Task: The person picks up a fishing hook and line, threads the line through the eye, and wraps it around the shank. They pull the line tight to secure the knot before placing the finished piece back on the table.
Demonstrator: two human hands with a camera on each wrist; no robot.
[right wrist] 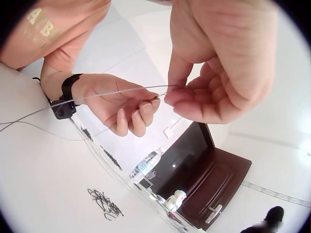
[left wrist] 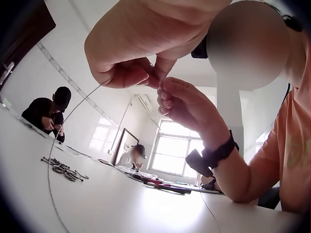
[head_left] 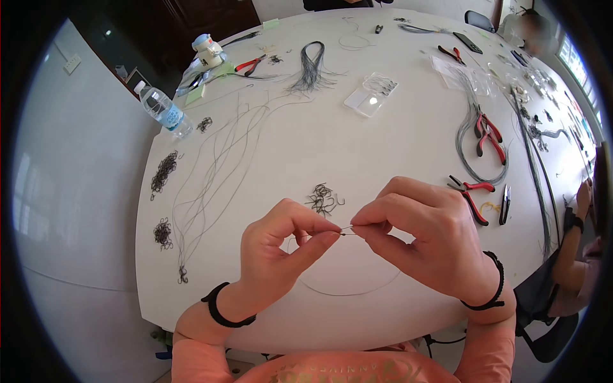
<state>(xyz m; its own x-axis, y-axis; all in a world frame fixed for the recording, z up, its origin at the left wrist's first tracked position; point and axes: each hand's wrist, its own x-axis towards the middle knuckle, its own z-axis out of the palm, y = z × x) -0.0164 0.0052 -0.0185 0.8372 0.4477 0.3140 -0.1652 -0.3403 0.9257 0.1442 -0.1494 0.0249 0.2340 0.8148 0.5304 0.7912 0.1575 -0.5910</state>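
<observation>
The left hand (head_left: 281, 246) pinches a small dark piece between thumb and index finger, low over the table's near part. Close beside it, the right hand (head_left: 424, 233) pinches a thin grey line; the fingertips of both hands nearly meet. The line (head_left: 348, 294) hangs in a loop below the hands, and its twisted strand (right wrist: 112, 92) shows in the right wrist view. Whether the dark piece is a hook cannot be told. Just beyond the fingertips lies a pile of dark hooks (head_left: 324, 199), seen also as loose hooks (left wrist: 63, 170) in the left wrist view.
Long lines (head_left: 220, 159), hook piles (head_left: 164, 172) and a water bottle (head_left: 167, 113) lie or stand at left. A clear case (head_left: 371, 94) is farther back. Red-handled pliers (head_left: 474, 195), cutters (head_left: 505, 204) and coiled line (head_left: 461, 150) are at right. Other people sit around the table.
</observation>
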